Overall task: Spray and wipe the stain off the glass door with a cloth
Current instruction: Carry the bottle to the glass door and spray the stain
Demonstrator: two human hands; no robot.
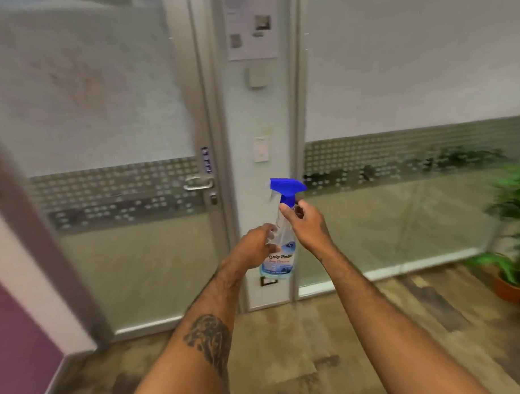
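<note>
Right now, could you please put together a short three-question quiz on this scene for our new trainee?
1. True or false: both hands are on the spray bottle.
2. Which hand is nearest the blue trigger head? A) left hand B) right hand C) neither
3. Fill in: the potted plant stands at the ____ edge of the view.

Key:
1. True: the left hand grips the clear body, and the right hand's fingers are at the neck.
2. B: its fingertips sit just under the blue head.
3. Right, opposite the door handle. No cloth is in view.
</note>
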